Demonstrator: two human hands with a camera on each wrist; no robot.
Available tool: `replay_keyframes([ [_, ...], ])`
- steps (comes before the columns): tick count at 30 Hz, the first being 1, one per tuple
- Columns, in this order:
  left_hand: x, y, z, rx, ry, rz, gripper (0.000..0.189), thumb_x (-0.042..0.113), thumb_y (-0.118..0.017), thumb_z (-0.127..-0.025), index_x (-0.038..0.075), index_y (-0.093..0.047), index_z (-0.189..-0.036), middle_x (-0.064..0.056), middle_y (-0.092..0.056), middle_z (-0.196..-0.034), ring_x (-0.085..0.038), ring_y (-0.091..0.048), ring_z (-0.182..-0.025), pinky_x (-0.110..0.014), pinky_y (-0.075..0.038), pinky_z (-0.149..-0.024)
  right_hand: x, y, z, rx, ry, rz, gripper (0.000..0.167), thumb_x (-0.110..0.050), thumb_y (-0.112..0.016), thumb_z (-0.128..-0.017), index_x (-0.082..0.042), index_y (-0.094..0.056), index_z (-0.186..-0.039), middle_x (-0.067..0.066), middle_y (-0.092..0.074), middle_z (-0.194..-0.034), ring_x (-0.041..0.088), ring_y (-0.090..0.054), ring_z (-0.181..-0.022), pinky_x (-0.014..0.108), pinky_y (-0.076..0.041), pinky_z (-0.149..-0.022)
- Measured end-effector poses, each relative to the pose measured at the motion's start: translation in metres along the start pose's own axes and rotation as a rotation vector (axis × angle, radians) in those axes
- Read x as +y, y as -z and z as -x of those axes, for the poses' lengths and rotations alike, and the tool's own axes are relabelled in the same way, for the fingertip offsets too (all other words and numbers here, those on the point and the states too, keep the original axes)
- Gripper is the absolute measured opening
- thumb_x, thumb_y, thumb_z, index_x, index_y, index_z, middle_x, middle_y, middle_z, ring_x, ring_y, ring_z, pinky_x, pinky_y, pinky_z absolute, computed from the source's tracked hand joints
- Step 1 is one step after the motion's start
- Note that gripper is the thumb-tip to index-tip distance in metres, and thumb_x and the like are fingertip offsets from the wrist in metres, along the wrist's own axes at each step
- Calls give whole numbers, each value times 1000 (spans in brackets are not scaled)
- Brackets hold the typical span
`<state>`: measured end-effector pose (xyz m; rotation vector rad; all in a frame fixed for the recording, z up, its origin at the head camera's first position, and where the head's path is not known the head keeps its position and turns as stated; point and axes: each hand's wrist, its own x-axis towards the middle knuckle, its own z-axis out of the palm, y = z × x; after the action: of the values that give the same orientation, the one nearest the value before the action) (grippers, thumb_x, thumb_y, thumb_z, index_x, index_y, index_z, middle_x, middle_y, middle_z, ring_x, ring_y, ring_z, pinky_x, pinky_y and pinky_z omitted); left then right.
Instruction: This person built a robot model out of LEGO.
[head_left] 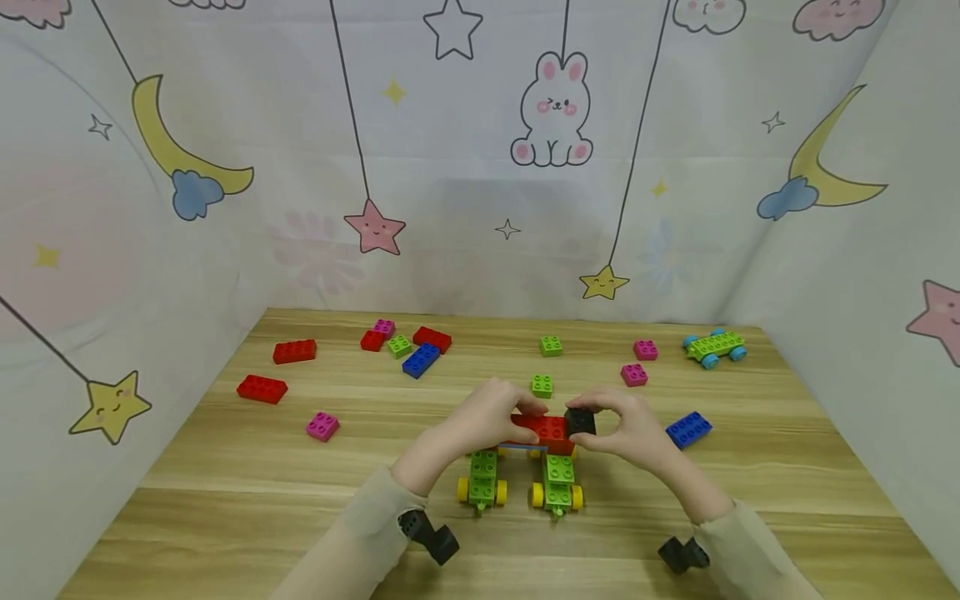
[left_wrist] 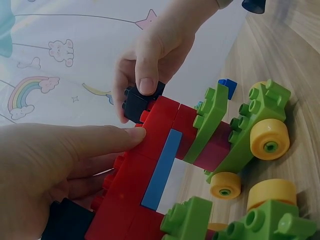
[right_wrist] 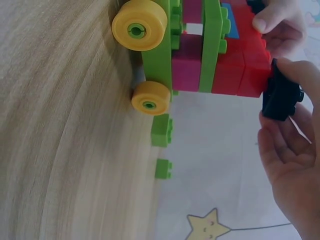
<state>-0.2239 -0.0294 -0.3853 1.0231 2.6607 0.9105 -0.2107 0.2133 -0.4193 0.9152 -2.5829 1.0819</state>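
Two green wheeled bases with yellow wheels, the left base (head_left: 482, 482) and the right base (head_left: 558, 493), stand side by side. Stacked bricks on them, magenta (right_wrist: 187, 62) among these, carry a bridge of red bricks (head_left: 551, 428) with a blue piece (left_wrist: 162, 170) beneath. My left hand (head_left: 491, 412) grips the red bricks, thumb (left_wrist: 127, 138) on the front side and fingers partly hidden behind. My right hand (head_left: 633, 423) pinches a black brick (right_wrist: 281, 95), tilted, at the top of the bridge's right end. Another black brick (left_wrist: 67, 220) sits at the left end, below my left palm.
Loose red (head_left: 262, 389), magenta (head_left: 322, 426), green (head_left: 542, 386) and blue bricks (head_left: 688, 429) lie scattered across the wooden table (head_left: 247, 508). A green base with blue wheels (head_left: 715, 347) stands at the back right. A printed curtain (head_left: 465, 250) borders the table behind.
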Motion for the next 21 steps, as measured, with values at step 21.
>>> replay_keyframes([
  [21,1,0,0,1,5,12,34,14,-78,-83,5,-73,-115,-9,-74,-111,-20,-70,-102,-33,-56,-89,-6,2,-3,-70,-58,22,34,-14,-81,-80,-6,-73,-112,7,-72,-107,24,-65,-97,53,-54,-84],
])
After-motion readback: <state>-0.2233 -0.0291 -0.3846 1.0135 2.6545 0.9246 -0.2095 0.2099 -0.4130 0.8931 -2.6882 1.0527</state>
